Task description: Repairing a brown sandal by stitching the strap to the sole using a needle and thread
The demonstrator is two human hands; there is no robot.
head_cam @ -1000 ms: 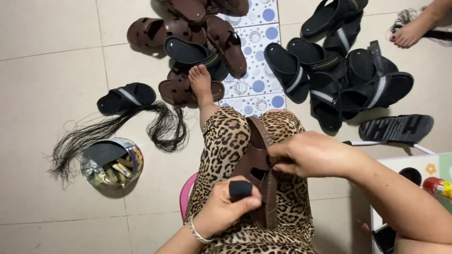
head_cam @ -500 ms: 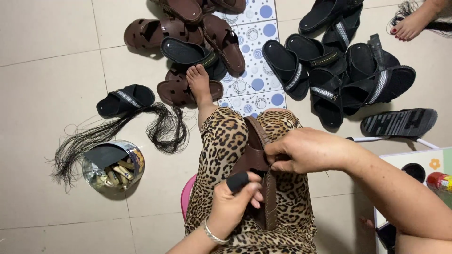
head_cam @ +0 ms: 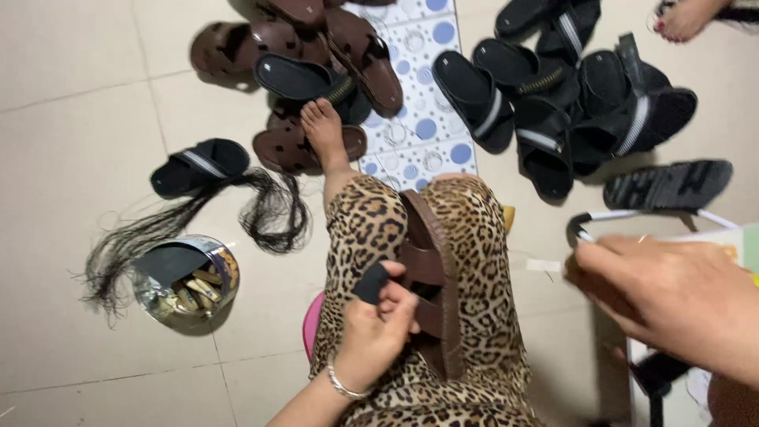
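1. A brown sandal (head_cam: 431,277) lies lengthwise on the person's lap, on the leopard-print trousers (head_cam: 474,237), toe end toward 12 o'clock.
2. The left hand (head_cam: 375,328) rests against the sandal's left edge and pinches a small black pad (head_cam: 371,282) between thumb and fingers; a thin bracelet (head_cam: 344,387) sits on the wrist.
3. The right hand (head_cam: 672,296) is off the sandal, out at 3 o'clock over a white board (head_cam: 735,237). Its fingers are loosely curled, and whether it holds anything cannot be told.
4. The person's bare foot (head_cam: 324,130) stretches to 12 o'clock and rests on a brown sandal on the floor (head_cam: 288,150).
5. At 9 o'clock from the lap stands a round tin (head_cam: 186,281) with small wooden pieces inside and a black sheet over part of it.
6. A bundle of black thread (head_cam: 269,213) trails across the floor tiles (head_cam: 71,119) between the tin and a single black slipper (head_cam: 198,166).
7. More brown sandals (head_cam: 316,39) are heaped at 11 o'clock, partly on a white mat with blue dots (head_cam: 427,103).
8. A pile of black slippers (head_cam: 569,103) lies at 1 to 2 o'clock.
9. Another person's foot (head_cam: 684,20) shows at the top right corner.
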